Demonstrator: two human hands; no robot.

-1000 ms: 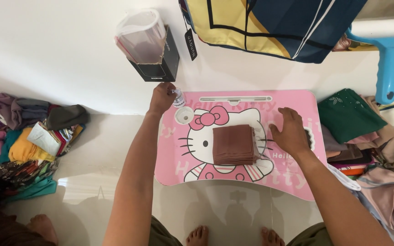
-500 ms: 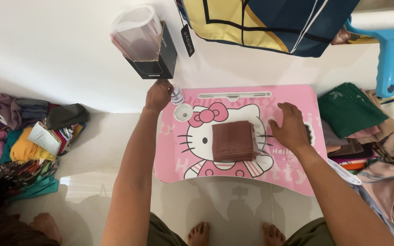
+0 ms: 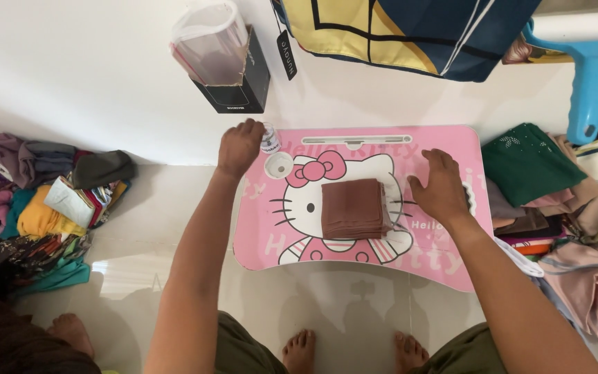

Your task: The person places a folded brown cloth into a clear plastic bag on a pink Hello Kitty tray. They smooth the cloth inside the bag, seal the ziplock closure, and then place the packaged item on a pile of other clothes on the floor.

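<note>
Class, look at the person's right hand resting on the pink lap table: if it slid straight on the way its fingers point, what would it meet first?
The right hand points toward the table's far edge. It would likely first meet the long slot near the far rim of the pink lap table, then the white floor beyond; the exact line is uncertain.
</note>
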